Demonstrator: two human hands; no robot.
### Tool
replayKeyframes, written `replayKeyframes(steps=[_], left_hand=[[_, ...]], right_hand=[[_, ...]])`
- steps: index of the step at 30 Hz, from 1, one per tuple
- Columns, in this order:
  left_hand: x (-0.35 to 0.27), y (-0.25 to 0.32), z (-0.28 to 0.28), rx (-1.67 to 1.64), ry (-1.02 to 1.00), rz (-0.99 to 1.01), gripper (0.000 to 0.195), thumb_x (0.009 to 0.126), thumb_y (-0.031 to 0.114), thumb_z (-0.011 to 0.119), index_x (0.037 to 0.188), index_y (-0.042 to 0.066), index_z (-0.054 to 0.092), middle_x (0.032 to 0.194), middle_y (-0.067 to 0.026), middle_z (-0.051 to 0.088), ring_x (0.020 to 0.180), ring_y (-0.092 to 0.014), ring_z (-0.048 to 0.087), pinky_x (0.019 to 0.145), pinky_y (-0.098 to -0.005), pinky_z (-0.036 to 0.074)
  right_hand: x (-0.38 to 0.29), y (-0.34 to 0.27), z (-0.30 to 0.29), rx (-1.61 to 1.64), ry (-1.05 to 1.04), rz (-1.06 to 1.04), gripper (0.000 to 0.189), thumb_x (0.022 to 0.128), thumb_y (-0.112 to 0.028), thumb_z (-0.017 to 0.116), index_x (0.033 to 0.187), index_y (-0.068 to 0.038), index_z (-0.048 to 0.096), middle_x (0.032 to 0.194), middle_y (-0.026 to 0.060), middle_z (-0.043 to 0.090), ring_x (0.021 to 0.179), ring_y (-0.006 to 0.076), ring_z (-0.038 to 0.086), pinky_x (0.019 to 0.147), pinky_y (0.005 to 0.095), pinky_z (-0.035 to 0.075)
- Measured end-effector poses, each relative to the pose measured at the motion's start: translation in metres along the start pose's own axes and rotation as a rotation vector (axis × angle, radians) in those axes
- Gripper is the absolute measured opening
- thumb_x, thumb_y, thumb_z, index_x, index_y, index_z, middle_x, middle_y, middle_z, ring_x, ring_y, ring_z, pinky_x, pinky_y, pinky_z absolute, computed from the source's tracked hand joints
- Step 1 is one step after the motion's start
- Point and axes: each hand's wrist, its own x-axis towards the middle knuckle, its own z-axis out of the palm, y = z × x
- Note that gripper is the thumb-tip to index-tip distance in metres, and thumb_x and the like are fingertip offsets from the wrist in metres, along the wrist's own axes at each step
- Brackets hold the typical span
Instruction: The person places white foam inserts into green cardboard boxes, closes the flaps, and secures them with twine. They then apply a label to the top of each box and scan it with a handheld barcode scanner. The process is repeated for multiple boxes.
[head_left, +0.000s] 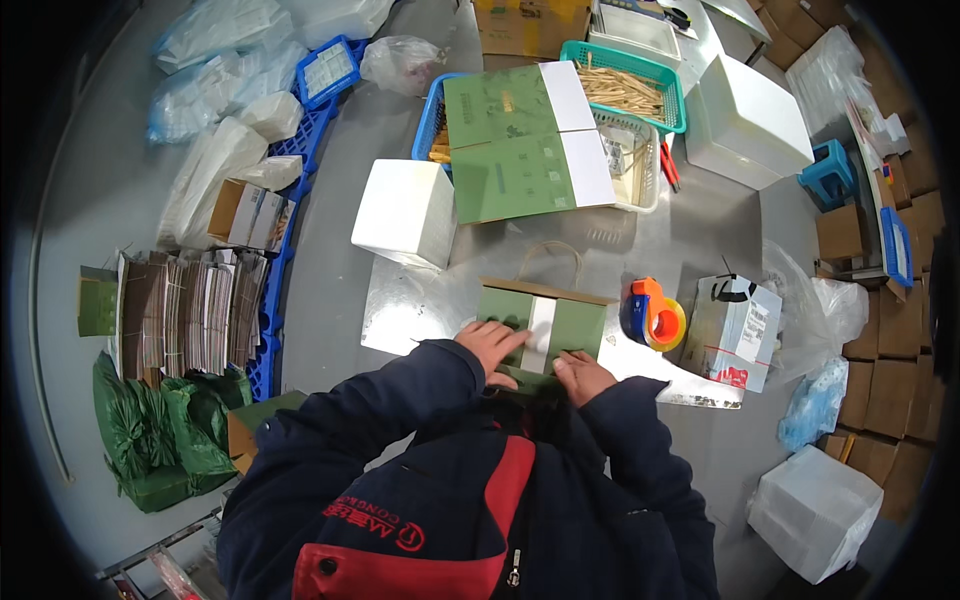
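On the metal table right in front of me is a green cardboard box (579, 327) with a white band (539, 334) across its top. A twine handle (555, 247) loops out from its far side. My left hand (493, 349) grips the box's left near corner, fingers over the top and thumb at the near edge. At the right near edge, my right hand (583, 377) holds the box with curled fingers; its thumb is by the white band. The box's underside and part of its near side are hidden by my hands and jacket.
An orange and blue tape dispenser (654, 315) stands to the right, beside a taped parcel (733, 330). White foam boxes (409, 214) and flattened green cartons (517, 142) lie beyond, with a teal basket (679, 112) of wooden sticks. Bundled cardboard (191, 311) stacks at left.
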Motion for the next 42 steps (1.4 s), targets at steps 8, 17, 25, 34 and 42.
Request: replayKeyframes(steps=[8,17,25,34,42], left_hand=[[-0.001,0.008,0.031,0.149,0.103,-0.174,0.081,0.084,0.052,0.082,0.153,0.02,0.054,0.139,-0.0128,0.063,0.127,-0.035,0.062,0.109,-0.0521,0.049],[-0.01,0.02,0.059,0.359,0.168,-0.021,0.074,0.093,0.036,0.077,0.161,0.024,0.049,0.172,-0.0045,0.039,0.159,-0.034,0.032,0.126,-0.0608,0.028],[0.002,0.051,0.068,0.109,0.074,-0.132,0.102,0.085,0.066,0.073,0.161,0.004,0.045,0.173,-0.015,0.035,0.162,-0.035,0.029,0.131,-0.0593,0.017],[0.003,0.053,0.069,0.192,0.01,-0.15,0.12,0.073,0.077,0.077,0.162,0.004,0.042,0.174,-0.016,0.033,0.162,-0.036,0.027,0.131,-0.06,0.017],[-0.004,0.049,0.07,0.155,-0.003,-0.183,0.118,0.076,0.073,0.077,0.165,0.006,0.038,0.175,-0.0146,0.031,0.163,-0.034,0.025,0.131,-0.0576,0.017]], right_hand=[[0.013,-0.029,-0.061,0.035,0.043,-0.011,0.039,0.106,-0.036,0.063,0.118,0.0,0.072,0.11,0.0204,0.076,0.098,0.0446,0.071,0.091,0.0502,0.055],[0.005,0.035,-0.033,-0.458,0.202,-0.336,0.034,0.092,-0.025,0.077,0.121,-0.007,0.073,0.124,0.0075,0.067,0.117,0.0284,0.063,0.108,0.0468,0.044],[0.129,0.079,-0.068,-0.12,-0.064,0.412,0.065,0.097,-0.058,0.067,0.118,0.002,0.078,0.104,0.0293,0.076,0.103,0.0437,0.074,0.094,0.0472,0.057],[0.165,0.128,-0.025,0.819,0.529,0.283,0.036,0.108,-0.03,0.068,0.094,0.002,0.074,0.072,0.0051,0.07,0.065,0.011,0.066,0.063,0.0275,0.053],[0.165,0.044,-0.074,0.0,0.452,0.073,0.042,0.106,-0.039,0.065,0.1,0.001,0.078,0.093,0.0207,0.076,0.087,0.0387,0.072,0.083,0.0456,0.057]])
